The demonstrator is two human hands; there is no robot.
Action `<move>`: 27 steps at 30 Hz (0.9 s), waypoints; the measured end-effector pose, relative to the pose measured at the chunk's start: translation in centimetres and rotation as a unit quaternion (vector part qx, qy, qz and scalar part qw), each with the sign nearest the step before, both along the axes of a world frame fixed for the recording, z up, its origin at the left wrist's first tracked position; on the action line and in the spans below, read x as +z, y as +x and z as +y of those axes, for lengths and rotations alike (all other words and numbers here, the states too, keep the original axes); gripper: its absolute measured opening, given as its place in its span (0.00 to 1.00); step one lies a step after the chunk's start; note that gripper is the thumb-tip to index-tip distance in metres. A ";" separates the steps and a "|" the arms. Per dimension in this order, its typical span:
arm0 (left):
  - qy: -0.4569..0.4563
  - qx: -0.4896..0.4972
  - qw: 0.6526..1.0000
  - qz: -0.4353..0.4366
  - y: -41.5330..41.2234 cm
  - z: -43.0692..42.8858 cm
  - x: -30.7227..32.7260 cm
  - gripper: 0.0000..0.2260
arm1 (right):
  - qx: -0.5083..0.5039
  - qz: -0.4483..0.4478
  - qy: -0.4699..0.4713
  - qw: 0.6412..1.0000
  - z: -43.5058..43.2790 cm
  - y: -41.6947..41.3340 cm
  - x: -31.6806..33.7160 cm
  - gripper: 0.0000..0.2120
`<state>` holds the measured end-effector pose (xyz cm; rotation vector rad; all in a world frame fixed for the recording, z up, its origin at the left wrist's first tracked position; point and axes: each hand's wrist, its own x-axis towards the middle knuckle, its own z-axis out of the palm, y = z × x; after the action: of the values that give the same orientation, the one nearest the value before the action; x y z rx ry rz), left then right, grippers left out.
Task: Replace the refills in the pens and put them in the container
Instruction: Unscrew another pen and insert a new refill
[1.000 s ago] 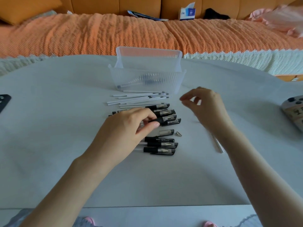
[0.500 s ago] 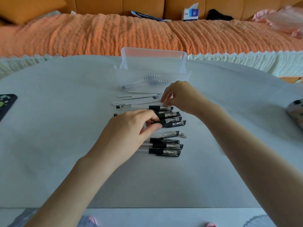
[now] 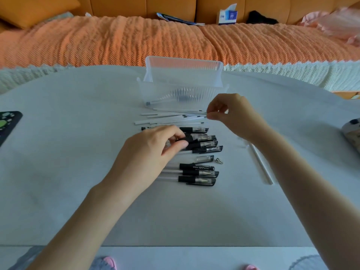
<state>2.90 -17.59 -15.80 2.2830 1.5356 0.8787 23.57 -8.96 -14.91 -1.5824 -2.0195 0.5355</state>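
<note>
Several black-capped gel pens (image 3: 198,173) lie in a row in the middle of the table. My left hand (image 3: 152,152) rests on the upper pens, fingers closed on one pen barrel. Several white refills (image 3: 171,118) lie in a loose bundle just behind the pens. My right hand (image 3: 231,115) pinches the right end of one refill from that bundle. A clear plastic container (image 3: 183,90) stands behind the refills with one pen inside. A loose clear cap (image 3: 204,158) and a small metal tip (image 3: 219,160) lie between the pens.
A single white refill (image 3: 261,166) lies apart to the right under my right forearm. A dark phone (image 3: 8,123) sits at the left table edge, a patterned object (image 3: 352,131) at the right edge. An orange-covered sofa (image 3: 136,39) runs behind the table.
My right hand moved left from open air to the refill bundle and now pinches a refill's end, drawing slightly right. My left hand stayed on the pens.
</note>
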 end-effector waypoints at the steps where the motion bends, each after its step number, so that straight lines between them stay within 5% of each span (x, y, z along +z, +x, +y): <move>1: -0.001 0.007 1.000 -0.012 -0.1 0.1 0.1 0.05 | -0.004 0.029 0.012 1.000 -0.8 0.5 0.3 0.05; 9: -0.070 0.033 0.985 -0.157 -0.4 0.6 0.6 0.02 | -0.045 0.138 0.001 0.989 -6.7 3.2 0.8 0.09; 27: -0.060 0.034 0.984 -0.163 -0.6 0.5 0.7 0.03 | -0.050 0.134 -0.009 0.990 -7.1 4.1 0.7 0.09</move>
<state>2.35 -17.08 -15.14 1.9001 1.4815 1.0833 27.69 -16.09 -14.21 -1.5224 -1.7318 0.6898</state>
